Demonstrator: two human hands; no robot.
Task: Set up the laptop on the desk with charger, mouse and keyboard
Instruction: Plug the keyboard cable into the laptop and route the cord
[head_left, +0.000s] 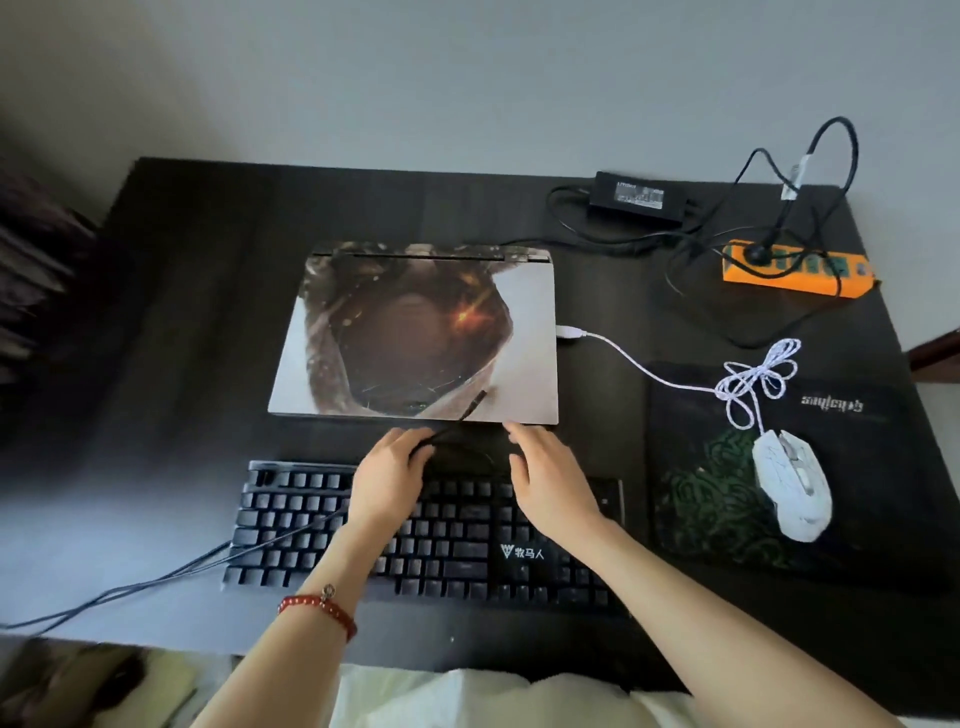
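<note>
left hand (390, 475) grips keyboard cable (470, 410); laptop (415, 332) closed.

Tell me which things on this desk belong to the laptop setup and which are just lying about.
Belong: laptop, charger, mouse, keyboard, power strip.
Lying about: mouse pad, arguably; bracelet on the left wrist.

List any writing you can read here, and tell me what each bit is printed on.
"牧马人", beside a white logo: on the keyboard.
Pale lettering, upside down from here: on the mouse pad; unreadable.
Label on the charger brick: too small and blurred.
Tags on the black cord: unreadable.
</note>
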